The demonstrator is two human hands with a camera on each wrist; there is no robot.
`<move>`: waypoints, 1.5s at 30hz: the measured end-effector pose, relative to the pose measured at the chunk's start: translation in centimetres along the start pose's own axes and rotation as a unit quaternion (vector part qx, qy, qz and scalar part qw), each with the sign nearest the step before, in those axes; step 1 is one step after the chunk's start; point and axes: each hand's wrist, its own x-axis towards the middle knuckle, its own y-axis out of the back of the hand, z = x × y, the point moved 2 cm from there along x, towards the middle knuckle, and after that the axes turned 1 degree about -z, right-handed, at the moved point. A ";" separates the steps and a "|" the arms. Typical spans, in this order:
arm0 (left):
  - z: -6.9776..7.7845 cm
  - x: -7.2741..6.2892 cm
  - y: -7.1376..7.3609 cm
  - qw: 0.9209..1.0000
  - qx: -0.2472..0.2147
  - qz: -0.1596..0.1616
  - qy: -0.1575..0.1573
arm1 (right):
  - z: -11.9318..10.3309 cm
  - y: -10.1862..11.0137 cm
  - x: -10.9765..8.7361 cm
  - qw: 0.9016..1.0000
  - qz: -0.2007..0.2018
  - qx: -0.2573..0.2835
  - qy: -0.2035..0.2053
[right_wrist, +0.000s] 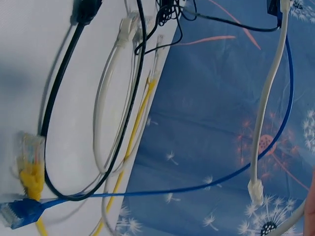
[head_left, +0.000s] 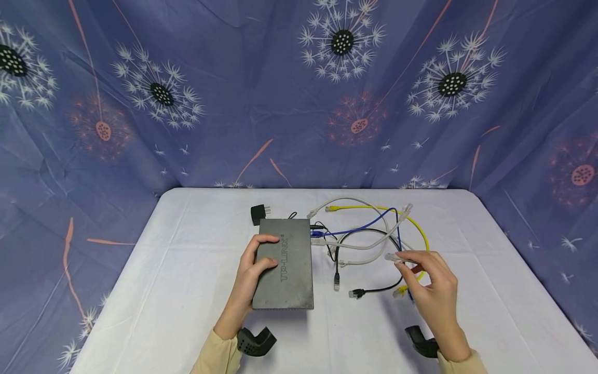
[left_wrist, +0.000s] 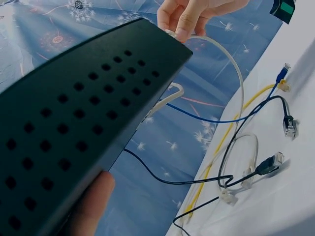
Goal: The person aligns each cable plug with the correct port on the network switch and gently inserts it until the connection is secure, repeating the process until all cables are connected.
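My left hand (head_left: 252,272) grips the dark grey TP-LINK network switch (head_left: 294,275) by its left side, thumb on top, holding it raised over the table. Vent holes line the side of the switch (left_wrist: 78,113) in the left wrist view. From its right edge come a blue network cable (head_left: 350,231), a light grey network cable (head_left: 362,248) and a thin black power cord (head_left: 320,226). Between thumb and fingers my right hand (head_left: 434,283) pinches a light grey network cable by its clear plug (head_left: 391,257), apart from the switch. Only a sliver of that hand enters the right wrist view.
Yellow (head_left: 422,234), black (head_left: 380,289) and light grey network cables lie tangled on the white tabletop (head_left: 163,270), right of the switch. A black power adapter (head_left: 258,214) sits behind it. Patterned blue cloth (head_left: 261,104) hangs behind the table.
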 end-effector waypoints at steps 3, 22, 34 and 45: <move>0.0 0.0 0.0 1.000 0.002 0.000 -0.001 | -0.2 -0.5 0.2 1.000 -0.003 -0.002 0.006; 0.0 -0.2 -0.1 1.000 0.001 -0.010 -0.003 | -1.3 -3.6 1.5 0.999 -0.028 0.011 0.031; 0.1 -0.1 -0.3 1.000 -0.003 -0.011 -0.001 | -1.9 -4.9 2.5 0.998 -0.039 0.026 0.035; 0.2 -0.2 -0.5 1.000 0.000 -0.013 -0.002 | -2.7 -5.7 3.2 0.997 -0.063 0.045 0.031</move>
